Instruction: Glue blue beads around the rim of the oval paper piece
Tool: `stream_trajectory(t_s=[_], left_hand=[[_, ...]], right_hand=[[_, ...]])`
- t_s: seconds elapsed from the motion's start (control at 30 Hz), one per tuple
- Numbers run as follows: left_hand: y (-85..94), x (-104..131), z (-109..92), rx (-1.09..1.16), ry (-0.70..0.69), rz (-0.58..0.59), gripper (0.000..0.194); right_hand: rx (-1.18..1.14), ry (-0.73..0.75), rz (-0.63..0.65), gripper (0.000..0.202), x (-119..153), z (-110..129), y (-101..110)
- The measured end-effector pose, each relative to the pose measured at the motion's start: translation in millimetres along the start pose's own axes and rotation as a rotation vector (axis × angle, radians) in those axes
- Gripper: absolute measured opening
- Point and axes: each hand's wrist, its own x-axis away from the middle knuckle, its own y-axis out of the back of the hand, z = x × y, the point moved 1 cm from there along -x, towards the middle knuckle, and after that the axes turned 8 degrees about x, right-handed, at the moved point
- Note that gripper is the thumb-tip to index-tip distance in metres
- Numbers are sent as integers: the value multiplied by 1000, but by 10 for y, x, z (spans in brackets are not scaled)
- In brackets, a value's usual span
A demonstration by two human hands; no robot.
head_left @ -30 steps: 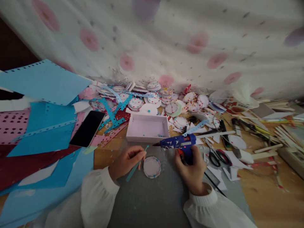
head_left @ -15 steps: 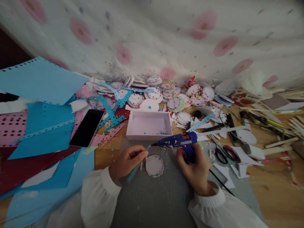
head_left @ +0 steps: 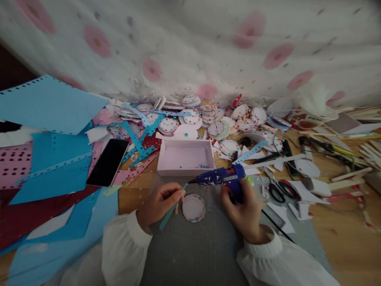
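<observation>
My left hand (head_left: 163,201) pinches a slim teal stick-like tool (head_left: 167,217) whose narrow tip points up and right. Closed around the handle of a blue hot glue gun (head_left: 230,180) is my right hand (head_left: 245,214). The gun's dark nozzle points left and meets, or nearly meets, the tip of the teal tool. Just below that spot, a round white paper disc (head_left: 193,207) lies on the grey mat (head_left: 193,254), with thin wire and small coloured bits around its rim. Behind the nozzle stands a shallow white box (head_left: 186,172) with a few blue dots inside.
Decorated paper discs (head_left: 190,119) are heaped along the back beside the curtain (head_left: 184,39). A phone (head_left: 108,162) and blue sheets (head_left: 59,163) lie left. Scissors (head_left: 282,190), paper scraps and wooden sticks (head_left: 351,178) cover the right side; the gun's cable (head_left: 276,225) trails there.
The view has shifted slightly. A small blue dot seen at the teal tool's tip earlier is no longer distinct. Nozzle and tip sit slightly closer together; both hands keep their holds.
</observation>
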Motion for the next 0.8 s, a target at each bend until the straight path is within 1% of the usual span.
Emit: stream_trajectory(t_s=[0.33, 0.57, 0.67, 0.73, 0.8], left_hand=[[19, -6, 31, -1, 6, 12, 28], [9, 0, 6, -13, 22, 0, 30], [10, 6, -11, -14, 33, -6, 31], [14, 9, -11, -6, 37, -14, 31], [20, 12, 5, 2, 35, -20, 32]], right_hand=[[-3, 15, 7, 15, -19, 21, 17], [29, 22, 14, 13, -11, -2, 22], [61, 38, -1, 17, -16, 22, 33], [58, 0, -36, 24, -41, 38, 68], [31, -77, -82, 30, -91, 12, 138]])
